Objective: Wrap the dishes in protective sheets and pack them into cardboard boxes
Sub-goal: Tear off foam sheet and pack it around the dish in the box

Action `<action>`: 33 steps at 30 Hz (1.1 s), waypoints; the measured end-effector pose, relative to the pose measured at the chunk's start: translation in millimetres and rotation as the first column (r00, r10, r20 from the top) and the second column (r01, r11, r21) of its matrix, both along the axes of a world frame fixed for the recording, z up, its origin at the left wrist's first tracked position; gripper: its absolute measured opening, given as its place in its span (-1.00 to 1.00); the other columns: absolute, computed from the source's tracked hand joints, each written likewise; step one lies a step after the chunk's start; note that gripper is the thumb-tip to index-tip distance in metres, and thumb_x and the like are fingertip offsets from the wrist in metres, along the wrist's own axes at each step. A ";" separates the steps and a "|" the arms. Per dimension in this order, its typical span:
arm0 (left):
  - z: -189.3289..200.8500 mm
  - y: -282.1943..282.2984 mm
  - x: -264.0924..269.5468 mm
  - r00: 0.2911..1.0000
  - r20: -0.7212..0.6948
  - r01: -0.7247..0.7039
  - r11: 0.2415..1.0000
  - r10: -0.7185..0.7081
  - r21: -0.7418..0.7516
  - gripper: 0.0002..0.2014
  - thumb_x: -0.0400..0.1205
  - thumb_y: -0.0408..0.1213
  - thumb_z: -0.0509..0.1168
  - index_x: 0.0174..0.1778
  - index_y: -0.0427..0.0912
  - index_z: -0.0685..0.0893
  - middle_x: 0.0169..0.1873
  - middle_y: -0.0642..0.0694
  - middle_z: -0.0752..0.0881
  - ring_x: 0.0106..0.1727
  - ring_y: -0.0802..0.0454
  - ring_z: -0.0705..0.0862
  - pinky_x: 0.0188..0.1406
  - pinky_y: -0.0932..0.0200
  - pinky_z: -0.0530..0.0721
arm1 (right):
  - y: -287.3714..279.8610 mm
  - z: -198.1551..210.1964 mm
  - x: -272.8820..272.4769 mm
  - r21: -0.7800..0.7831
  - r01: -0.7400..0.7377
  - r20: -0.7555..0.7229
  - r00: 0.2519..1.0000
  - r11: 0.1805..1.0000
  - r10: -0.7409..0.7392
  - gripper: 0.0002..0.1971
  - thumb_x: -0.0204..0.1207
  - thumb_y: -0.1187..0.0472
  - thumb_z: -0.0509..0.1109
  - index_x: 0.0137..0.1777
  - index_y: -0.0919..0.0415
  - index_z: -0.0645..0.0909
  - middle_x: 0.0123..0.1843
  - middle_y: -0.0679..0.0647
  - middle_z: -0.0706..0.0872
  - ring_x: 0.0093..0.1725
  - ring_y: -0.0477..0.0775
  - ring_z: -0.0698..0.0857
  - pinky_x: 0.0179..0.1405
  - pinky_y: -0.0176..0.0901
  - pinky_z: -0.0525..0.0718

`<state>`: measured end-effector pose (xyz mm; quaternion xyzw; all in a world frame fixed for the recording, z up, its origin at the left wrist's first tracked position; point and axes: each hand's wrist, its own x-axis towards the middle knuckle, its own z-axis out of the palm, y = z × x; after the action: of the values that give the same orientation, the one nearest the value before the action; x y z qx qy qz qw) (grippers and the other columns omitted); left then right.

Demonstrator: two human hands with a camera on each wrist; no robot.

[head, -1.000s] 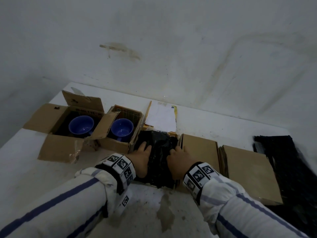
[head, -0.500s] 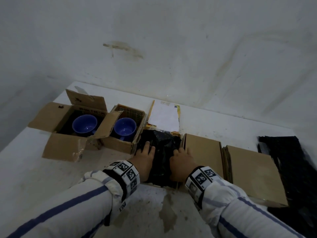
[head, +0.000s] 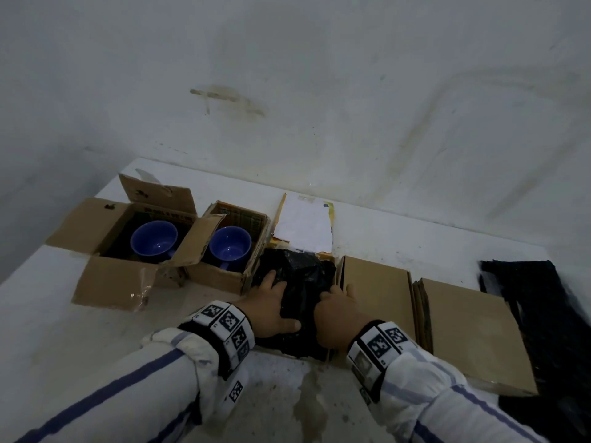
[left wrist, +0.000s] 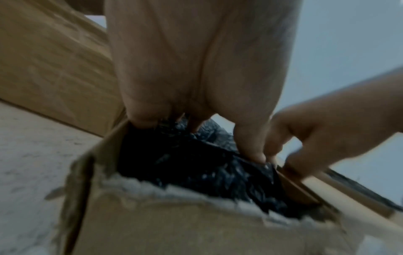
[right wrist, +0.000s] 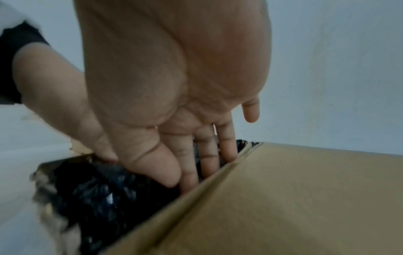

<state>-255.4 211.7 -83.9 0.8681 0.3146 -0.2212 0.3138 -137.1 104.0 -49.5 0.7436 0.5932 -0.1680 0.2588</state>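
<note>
Though box print is unreadable, both hands (head: 302, 310) press the black-wrapped bundle (head: 305, 276)

Dim light, stained white wall (head: 319, 91), scuffed white table (head: 48, 330)

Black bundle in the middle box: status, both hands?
Left hand and right hand press the black wrapped bundle into the open middle box. Right fingers wedged against box wall. Two blue cups unwrapped. Nothing in the way.

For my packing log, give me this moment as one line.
step: tucking black wrapped bundle into open box | left hand: pressing bundle | right hand: fingers down box side | two blue cups unwrapped
</note>
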 end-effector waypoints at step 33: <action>3.0 11.0 31.4 0.984 -0.168 0.062 0.997 -0.055 0.040 0.27 0.28 0.06 0.61 0.62 0.23 -0.29 0.61 -0.12 -0.44 0.63 -0.39 -0.23 0.46 -0.51 0.25 | 100.7 -29.6 116.1 -0.195 0.950 -0.891 -0.068 0.243 -0.450 -0.81 0.59 0.39 0.30 -0.25 0.34 0.41 -0.37 0.20 0.43 -0.51 0.12 0.44 -0.59 -0.17 0.37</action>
<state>-224.0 222.7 -80.8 0.8624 0.3191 -0.2948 0.2599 -21.0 204.6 -79.1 0.7865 0.1271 -0.4458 -0.4081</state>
